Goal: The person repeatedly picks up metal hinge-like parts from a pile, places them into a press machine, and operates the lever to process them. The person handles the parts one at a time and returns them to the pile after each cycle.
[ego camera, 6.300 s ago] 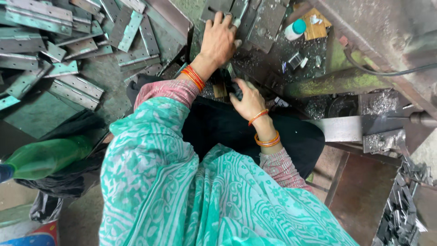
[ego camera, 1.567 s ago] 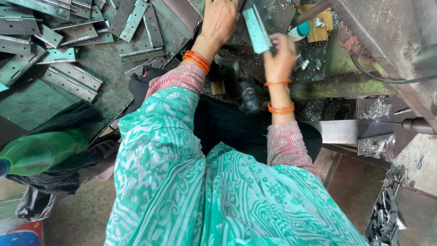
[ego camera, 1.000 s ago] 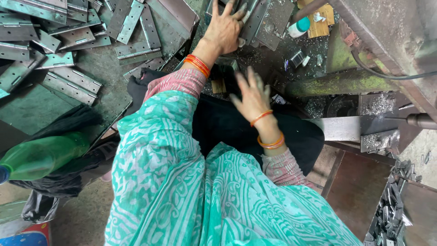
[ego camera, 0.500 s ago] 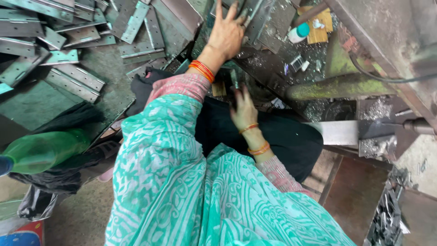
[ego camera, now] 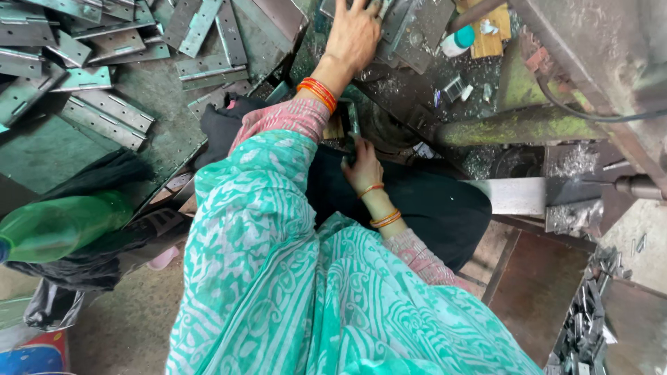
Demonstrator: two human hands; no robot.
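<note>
Overhead, left hand (ego camera: 353,36) reaches far forward, fingers spread flat on a metal plate (ego camera: 410,31) at the frame's top edge; hinges (ego camera: 104,118) crowd the surface leftward. Right hand (ego camera: 363,169), low near the lap, fingers closed on a hinge strip (ego camera: 353,121).

Teal-and-white swirl-patterned garment (ego camera: 278,278), pink patterned cuff (ego camera: 285,118), orange bangles (ego camera: 317,94), grey-green metal hinges (ego camera: 104,114), green plastic bottle (ego camera: 59,226), black cloth (ego camera: 417,208).

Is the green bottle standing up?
No, the green bottle lies on its side at the left, far from both hands.
</note>
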